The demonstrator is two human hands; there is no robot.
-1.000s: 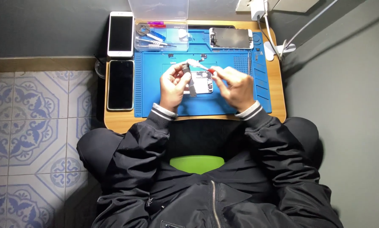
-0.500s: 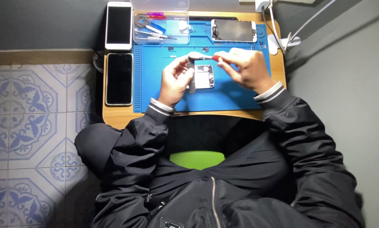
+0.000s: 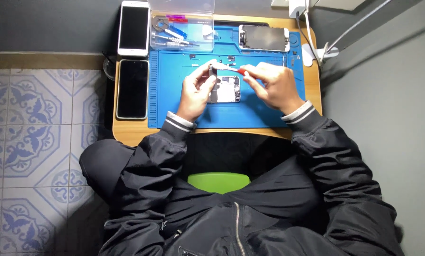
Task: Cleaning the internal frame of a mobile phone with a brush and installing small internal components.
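Three phones with their backs or fronts intact are in view: one white-framed phone (image 3: 134,27) and one black phone (image 3: 132,88) lie well left of the left hand's fingers (image 3: 202,78), and one detached screen (image 3: 263,38) lies beyond the right hand's fingers (image 3: 259,76). One opened phone body (image 3: 225,89) sits between the two hands' fingers, and one red-handled tool (image 3: 233,70) is at the right fingertips. One blue mat (image 3: 174,102) lies under the fingers, and one clear parts box (image 3: 181,31) stands beyond the left fingers.

Both my forearms are reaching toward 12 o'clock, sleeves at wrists. My left hand (image 3: 196,91) is curling, fingertips pinching. My right hand (image 3: 271,86) is pinching toward 9 o'clock.
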